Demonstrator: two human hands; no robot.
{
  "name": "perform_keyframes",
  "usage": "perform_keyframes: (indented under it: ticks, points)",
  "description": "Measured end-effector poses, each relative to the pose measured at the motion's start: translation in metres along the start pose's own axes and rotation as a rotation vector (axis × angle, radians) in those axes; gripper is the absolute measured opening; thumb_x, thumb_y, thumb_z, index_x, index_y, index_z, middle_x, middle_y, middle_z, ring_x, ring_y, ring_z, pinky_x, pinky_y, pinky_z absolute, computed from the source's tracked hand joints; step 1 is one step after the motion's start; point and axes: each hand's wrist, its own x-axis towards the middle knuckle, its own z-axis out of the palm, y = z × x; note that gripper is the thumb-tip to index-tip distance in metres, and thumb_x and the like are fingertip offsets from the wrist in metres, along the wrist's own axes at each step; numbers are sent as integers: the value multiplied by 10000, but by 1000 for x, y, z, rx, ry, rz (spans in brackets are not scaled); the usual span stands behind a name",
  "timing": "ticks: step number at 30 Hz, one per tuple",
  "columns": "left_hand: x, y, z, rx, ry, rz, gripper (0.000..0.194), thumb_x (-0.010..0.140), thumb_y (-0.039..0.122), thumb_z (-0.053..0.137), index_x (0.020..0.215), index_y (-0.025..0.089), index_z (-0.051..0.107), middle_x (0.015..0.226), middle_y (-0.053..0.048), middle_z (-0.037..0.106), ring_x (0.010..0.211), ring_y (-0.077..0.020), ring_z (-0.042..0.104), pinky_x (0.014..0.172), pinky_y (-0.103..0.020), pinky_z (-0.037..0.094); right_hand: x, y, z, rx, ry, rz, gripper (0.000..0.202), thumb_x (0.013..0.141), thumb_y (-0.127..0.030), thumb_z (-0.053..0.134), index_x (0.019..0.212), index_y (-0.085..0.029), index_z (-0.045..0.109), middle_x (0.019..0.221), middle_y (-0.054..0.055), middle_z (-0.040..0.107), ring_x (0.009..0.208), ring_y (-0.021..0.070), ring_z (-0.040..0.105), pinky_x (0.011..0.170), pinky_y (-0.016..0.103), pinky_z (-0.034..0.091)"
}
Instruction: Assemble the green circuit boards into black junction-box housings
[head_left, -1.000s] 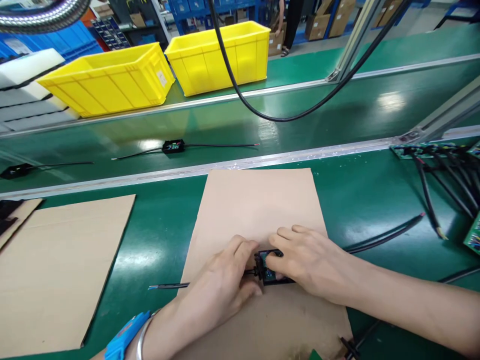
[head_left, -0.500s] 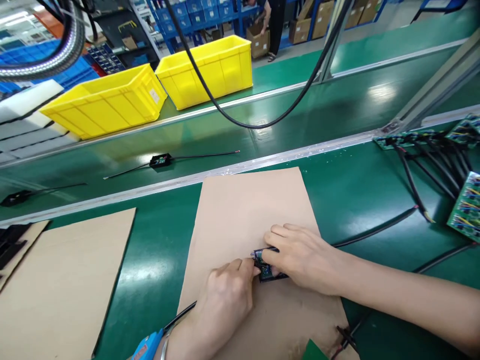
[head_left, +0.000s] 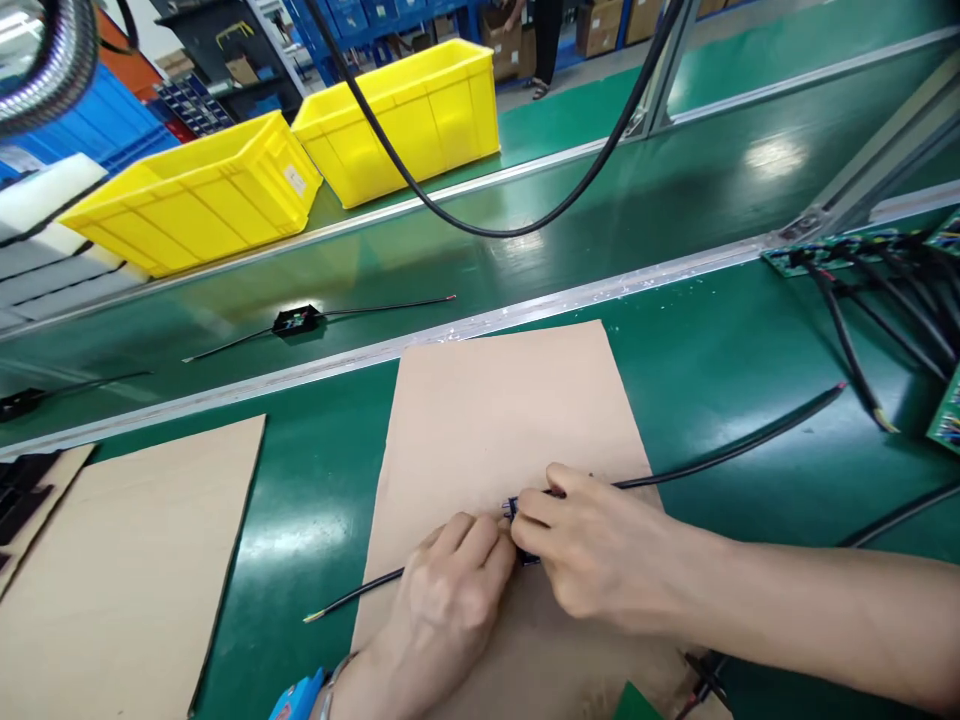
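A small black housing with a circuit board (head_left: 528, 557) lies on the cardboard sheet (head_left: 510, 400), mostly covered by my fingers. My right hand (head_left: 600, 545) is closed over it from the right, fingertips pressing down on it. At the housing's left end, my left hand (head_left: 457, 575) pinches with thumb and fingers where the left black cable (head_left: 367, 588) comes in; the exact grip point is hidden. That cable shows bare wire ends at lower left. Another black cable (head_left: 735, 455) runs from the housing out to the right.
Several wired circuit boards (head_left: 862, 250) lie at the right. On the green conveyor beyond sits a finished-looking black unit (head_left: 297, 321) with cables. Two yellow bins (head_left: 401, 125) stand behind it. Another cardboard sheet (head_left: 142, 560) is at left. A black cable (head_left: 510, 233) hangs overhead.
My right hand has shifted its fingers, covering more of the housing. My left hand stays at the left end. The left cable's end now shows. The view has tilted slightly.
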Motion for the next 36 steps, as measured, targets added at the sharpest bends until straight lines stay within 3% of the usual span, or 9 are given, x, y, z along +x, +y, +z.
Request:
perform_keyframes:
  ticks: [4,7,9,12,16,22,26,30,36]
  points:
    - [-1,-2,5,23,-22,72,295,893,13,363,738,180,550,717,-48,561,644,-202,500,559,-318,427,15,-9,-2,-9,-97,-4,184,823,-250,657,642,-228,683,733,78,572,797,237,438,642,390,304]
    - [-4,-10,9,-45,-38,28,279,891,9,378,806,170,589,768,-52,587,685,-207,516,610,-344,460,13,0,-2,69,-89,62,142,802,-209,666,661,-213,678,759,70,597,825,230,463,666,381,333]
    - [-6,-16,10,-100,-40,-18,271,905,14,402,955,167,620,838,-50,616,741,-201,545,664,-344,487,1,11,-4,177,-50,131,96,803,-150,632,758,-208,694,816,53,617,847,217,480,685,365,358]
    - [-7,-20,7,-183,25,-61,265,931,74,469,1146,169,591,960,-63,639,832,-197,576,741,-350,518,-26,24,-11,321,94,263,263,855,-115,534,1057,-206,676,1001,63,622,956,211,498,801,354,408]
    - [-1,-11,-3,-270,66,12,202,930,114,509,1108,160,593,1059,-79,632,929,-210,576,825,-376,528,-57,23,-15,425,200,452,363,889,-186,521,1249,-160,556,1110,101,581,1062,226,501,929,357,416]
    - [9,-5,3,-171,-2,207,255,941,103,473,1173,130,576,1224,-98,615,1067,-260,568,933,-444,521,-62,19,-10,479,140,569,316,898,-169,478,1206,-159,550,1081,101,572,1001,219,539,866,350,460]
    - [9,-15,10,-141,19,198,227,962,111,452,1161,78,556,1153,-131,625,1043,-248,580,943,-424,531,-43,20,-12,374,56,464,261,885,-192,498,1107,-217,632,1058,97,550,1010,246,510,835,377,448]
    - [13,-28,8,-161,-36,298,156,990,153,448,1070,111,575,1041,-99,642,961,-207,604,844,-347,567,-24,25,-12,240,-66,389,206,903,-239,519,1035,-261,676,914,77,554,863,236,517,702,353,414]
    - [23,-36,5,-143,-49,402,171,992,110,428,902,140,571,976,-71,652,904,-183,615,768,-307,567,-12,30,1,162,-15,326,54,906,-220,585,866,-210,619,873,30,586,801,205,525,568,322,291]
